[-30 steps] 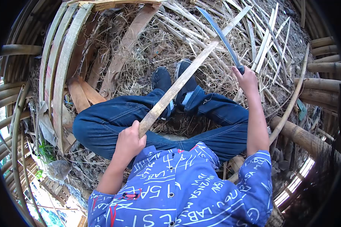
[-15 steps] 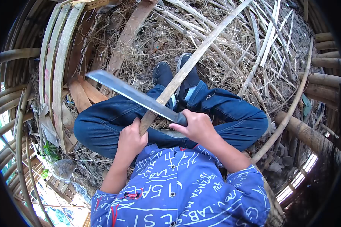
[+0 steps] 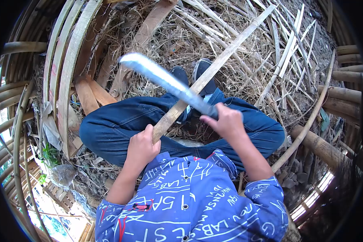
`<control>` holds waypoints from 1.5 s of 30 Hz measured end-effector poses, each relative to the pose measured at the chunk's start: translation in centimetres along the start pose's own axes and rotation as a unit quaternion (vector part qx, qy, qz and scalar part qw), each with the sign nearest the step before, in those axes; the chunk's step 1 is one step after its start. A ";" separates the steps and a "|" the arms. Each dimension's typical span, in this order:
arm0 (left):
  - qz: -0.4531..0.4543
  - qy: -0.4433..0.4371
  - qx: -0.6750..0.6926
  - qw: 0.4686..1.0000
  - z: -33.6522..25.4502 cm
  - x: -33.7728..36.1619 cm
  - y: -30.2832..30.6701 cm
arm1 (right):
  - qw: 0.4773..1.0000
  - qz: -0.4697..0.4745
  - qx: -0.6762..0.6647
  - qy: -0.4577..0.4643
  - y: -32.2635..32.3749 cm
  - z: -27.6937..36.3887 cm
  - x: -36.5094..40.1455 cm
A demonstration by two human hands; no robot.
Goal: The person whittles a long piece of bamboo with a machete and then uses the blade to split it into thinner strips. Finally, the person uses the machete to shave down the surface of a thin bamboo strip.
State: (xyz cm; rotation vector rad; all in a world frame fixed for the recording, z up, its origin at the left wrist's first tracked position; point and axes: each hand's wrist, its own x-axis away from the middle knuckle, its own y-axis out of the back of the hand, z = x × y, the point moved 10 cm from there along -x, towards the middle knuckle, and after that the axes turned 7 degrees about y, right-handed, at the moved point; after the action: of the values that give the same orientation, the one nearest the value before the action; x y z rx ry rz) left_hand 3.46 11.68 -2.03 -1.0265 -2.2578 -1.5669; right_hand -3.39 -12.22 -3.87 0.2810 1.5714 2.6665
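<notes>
My left hand (image 3: 143, 144) is wrapped round the near end of a long, flat wooden strip (image 3: 226, 53), close to my lap. The strip slants away to the upper right, past my shoes. My right hand (image 3: 226, 123) grips the dark handle of a machete (image 3: 161, 80). Its broad blade catches bright light and points to the upper left. In this view the blade crosses over the strip, some way beyond my left hand.
Pale wooden slats (image 3: 74, 60) lean at the left, with brown boards (image 3: 86, 97) beside them. Shavings (image 3: 169, 44) and thin split sticks (image 3: 288, 48) cover the ground ahead. A thick bamboo pole (image 3: 320, 149) lies at the right. My crossed legs (image 3: 117, 121) frame the work.
My right hand has moved the machete forward and to the right, farther along the strip from my left hand. My left hand keeps its hold on the strip's near end.
</notes>
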 end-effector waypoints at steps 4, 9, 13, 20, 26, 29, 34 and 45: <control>-0.002 -0.019 -0.018 1.000 -0.3 0.1 -0.1 | 0.995 0.001 0.032 -0.099 2.2 -7.1 -1.0; 0.002 -0.003 0.019 1.000 -0.2 0.3 0.1 | 0.986 -0.046 0.014 -0.160 5.2 -14.9 -2.8; 0.008 -0.002 0.017 1.000 -0.2 0.3 0.1 | 0.975 -0.043 0.001 -0.220 7.0 -21.1 -3.9; 0.016 -0.008 0.002 1.000 -0.2 0.0 0.1 | 0.968 -0.105 -0.088 -0.212 8.0 -18.2 -4.3; 0.036 0.005 0.013 0.999 -0.2 -0.3 0.1 | 0.979 -0.002 -0.183 -0.094 2.4 -3.7 -0.8; 0.053 0.026 0.069 0.996 0.1 -0.4 0.1 | 0.991 0.019 -0.134 0.002 -0.4 2.1 0.6; 0.050 0.017 0.089 0.995 0.2 -0.5 0.2 | 0.995 0.017 -0.087 0.045 -0.8 4.1 0.5; 0.035 -0.004 0.057 0.998 0.1 -0.2 0.2 | 1.000 0.006 0.019 0.007 1.6 -3.4 -2.2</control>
State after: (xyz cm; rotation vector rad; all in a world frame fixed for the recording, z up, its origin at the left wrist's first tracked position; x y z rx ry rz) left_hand 3.78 11.72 -1.98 -1.0700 -2.2614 -1.3918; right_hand -1.74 -16.20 -4.34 0.2744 1.6315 2.6543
